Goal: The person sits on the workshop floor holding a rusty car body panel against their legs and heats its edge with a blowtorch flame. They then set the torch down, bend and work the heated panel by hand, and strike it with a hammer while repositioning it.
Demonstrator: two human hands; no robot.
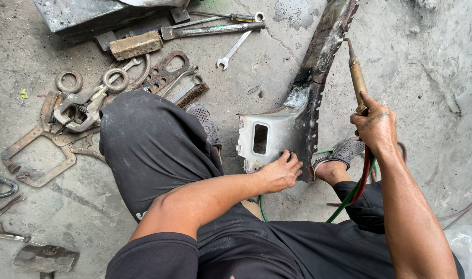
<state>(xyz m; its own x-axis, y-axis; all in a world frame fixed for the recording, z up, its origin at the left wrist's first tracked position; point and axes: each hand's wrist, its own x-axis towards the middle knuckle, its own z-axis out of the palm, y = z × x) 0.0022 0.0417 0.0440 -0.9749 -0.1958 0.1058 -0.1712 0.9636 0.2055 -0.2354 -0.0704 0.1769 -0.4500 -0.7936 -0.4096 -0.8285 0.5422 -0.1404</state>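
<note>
Two bare hands work over a concrete floor [417,62], seen from above a squatting person in black clothes. Nearest the camera, by the bent left knee, a hammer head [46,257] lies on the floor at the bottom edge. A little farther out, the left hand [281,170] rests palm down with its fingers spread flat on the lower edge of a long, rusty sheet-metal panel [303,108]; it presses rather than grasps, nothing enclosed in it. The panel lies on the floor between the person's sandalled feet, its pale end with a rectangular cut-out [260,138] just beside the left hand, its scorched length running away up and to the right. The right hand [376,126] is closed around the brass handle of a gas torch [356,75], whose bent tip sits close to the panel's right edge. Red and green hoses [357,186] trail from under that hand back past the right foot. Farther off to the left lies a scatter of tools: locking clamps [39,157], rings, a wire brush [191,94], and beyond them a combination spanner [233,50] and a large sledgehammer [158,39]. A grey metal box [86,15] sits at the far top edge.
</note>
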